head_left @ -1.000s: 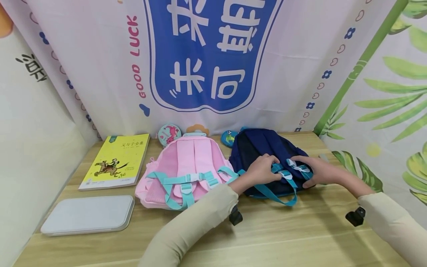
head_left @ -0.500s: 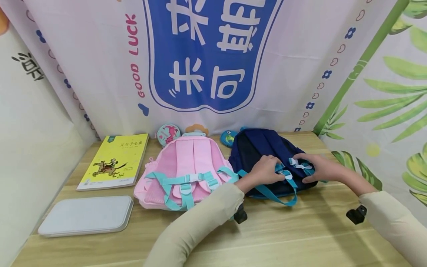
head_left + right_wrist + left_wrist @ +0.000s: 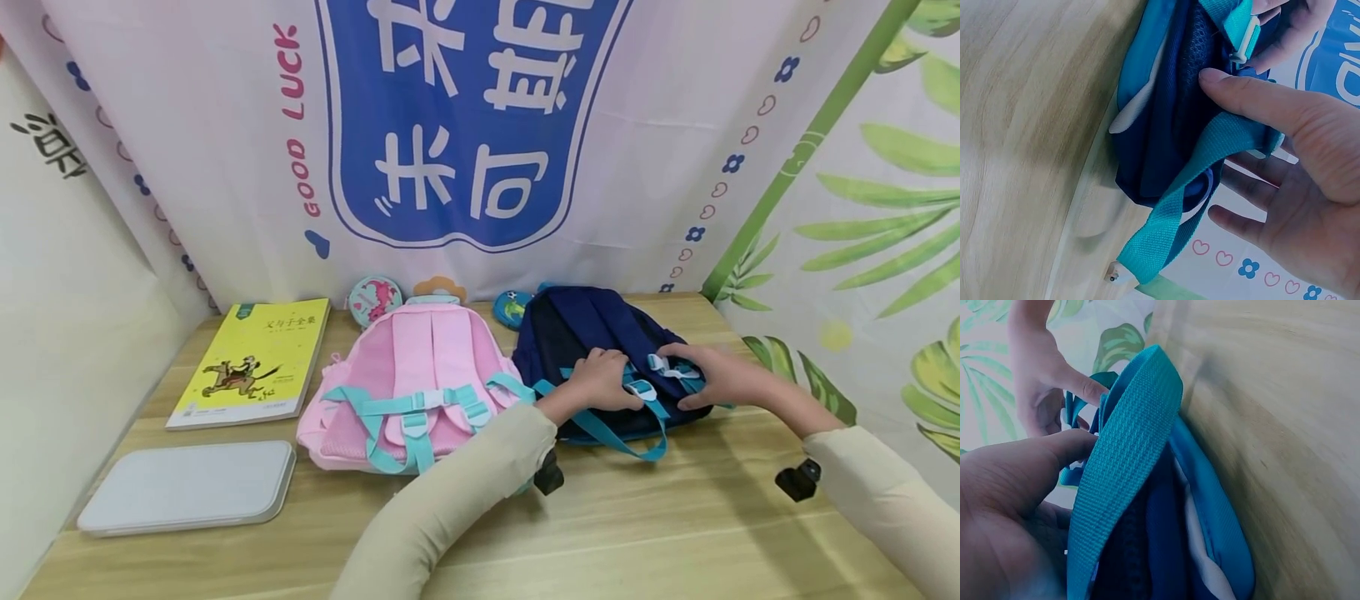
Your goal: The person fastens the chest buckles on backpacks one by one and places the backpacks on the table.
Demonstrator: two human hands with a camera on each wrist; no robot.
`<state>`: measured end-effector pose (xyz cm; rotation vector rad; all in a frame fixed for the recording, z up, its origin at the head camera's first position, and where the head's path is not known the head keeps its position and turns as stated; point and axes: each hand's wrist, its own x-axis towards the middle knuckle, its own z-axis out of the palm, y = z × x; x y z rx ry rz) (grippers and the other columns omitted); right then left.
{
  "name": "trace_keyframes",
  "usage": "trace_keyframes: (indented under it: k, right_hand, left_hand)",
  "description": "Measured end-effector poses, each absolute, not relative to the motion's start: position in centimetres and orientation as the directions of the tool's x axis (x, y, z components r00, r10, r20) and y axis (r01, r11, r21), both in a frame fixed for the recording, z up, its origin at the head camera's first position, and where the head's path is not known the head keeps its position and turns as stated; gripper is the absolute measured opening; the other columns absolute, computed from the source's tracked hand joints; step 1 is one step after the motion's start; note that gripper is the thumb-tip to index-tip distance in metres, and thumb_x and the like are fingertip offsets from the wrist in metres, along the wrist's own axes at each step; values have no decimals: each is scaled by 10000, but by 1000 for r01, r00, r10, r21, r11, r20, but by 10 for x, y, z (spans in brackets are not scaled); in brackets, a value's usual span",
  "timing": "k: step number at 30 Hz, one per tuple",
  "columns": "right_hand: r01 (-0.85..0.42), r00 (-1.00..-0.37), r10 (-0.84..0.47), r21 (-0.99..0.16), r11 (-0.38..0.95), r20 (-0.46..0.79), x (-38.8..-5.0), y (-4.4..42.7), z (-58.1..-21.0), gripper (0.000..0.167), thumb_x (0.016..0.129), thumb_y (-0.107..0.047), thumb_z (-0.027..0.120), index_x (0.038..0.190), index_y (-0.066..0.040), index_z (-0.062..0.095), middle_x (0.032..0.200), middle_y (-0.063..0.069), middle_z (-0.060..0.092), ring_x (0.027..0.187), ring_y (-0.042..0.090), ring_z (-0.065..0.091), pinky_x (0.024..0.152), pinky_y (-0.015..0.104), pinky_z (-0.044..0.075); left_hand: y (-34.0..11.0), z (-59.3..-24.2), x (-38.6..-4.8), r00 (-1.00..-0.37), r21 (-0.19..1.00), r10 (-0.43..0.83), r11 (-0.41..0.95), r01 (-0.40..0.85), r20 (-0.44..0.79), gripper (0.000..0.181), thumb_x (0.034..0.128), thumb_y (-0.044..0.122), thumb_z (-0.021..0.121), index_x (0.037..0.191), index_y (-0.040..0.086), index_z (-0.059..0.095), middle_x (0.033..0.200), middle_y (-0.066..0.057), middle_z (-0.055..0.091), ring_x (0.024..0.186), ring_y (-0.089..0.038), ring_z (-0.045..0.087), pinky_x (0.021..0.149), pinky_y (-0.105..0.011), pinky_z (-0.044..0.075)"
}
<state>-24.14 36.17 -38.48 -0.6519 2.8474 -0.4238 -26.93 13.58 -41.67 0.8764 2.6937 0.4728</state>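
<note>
A navy backpack point(image 3: 577, 317) with teal straps lies back panel up at the right of the table. My left hand point(image 3: 600, 379) is at its left shoulder strap, thumb beside the white buckle point(image 3: 642, 389), fingers bent over the strap. In the left wrist view my left thumb point(image 3: 1072, 447) meets the broad teal webbing point(image 3: 1132, 431); the fingertips are hidden. My right hand point(image 3: 720, 379) curves round the other strap at its white adjuster point(image 3: 667, 367). The right wrist view shows the right thumb point(image 3: 1241, 94) against the dark mesh, with the teal strap point(image 3: 1210, 150) passing between thumb and fingers.
A pink backpack point(image 3: 412, 350) with mint straps lies left of the navy one. Farther left are a yellow book point(image 3: 251, 362) and a pale flat case point(image 3: 187, 487). Two small round pouches, one mint and pink point(image 3: 375, 302) and one blue point(image 3: 512, 310), stand by the printed backdrop.
My left hand has shifted slightly right along the strap. The right hand holds nearly the same place, and the navy backpack stays put. The head view has turned a little.
</note>
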Motion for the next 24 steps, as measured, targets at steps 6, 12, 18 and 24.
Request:
trace_keyframes:
  k: [6,12,18,24]
  right_hand:
    - [-392,-885,-451,-334,857,-118,-241,361,-383,742,786,-209,883,1406,-14,525,1384,324,570,1220,483,586,944,576,520]
    - [-384,-889,-443,-337,860,-115,-239,363,-381,747,784,-215,885,1406,-10,525,1403,339,547,1252,520,553,970,616,500]
    - [-377,-894,-434,-339,862,-109,-239,367,-379,744,789,-198,877,1414,-9,521,1422,341,532,1276,529,532,993,633,482]
    - [-389,-893,-440,-334,858,-90,-242,370,-381,736,790,-220,881,1406,-22,530,1418,331,543,1275,522,538,983,620,495]
  left_hand:
    - [135,-415,-269,-784,269,594,796,542,-180,734,941,603,613,1546,229,433,1572,75,436,1418,-145,410,1141,-355,385]
    - [128,-410,-266,-765,192,613,790,583,-198,605,956,588,605,1450,243,552,1427,56,546,1257,-157,509,1024,-331,449]
    - [124,-409,-264,-744,181,633,774,606,-213,566,958,563,617,1426,248,574,1421,51,562,1265,-165,526,1012,-324,462]
    - [127,-408,-271,-772,257,616,780,570,-156,502,966,519,628,1364,212,617,1369,27,593,1220,-172,552,957,-303,476]
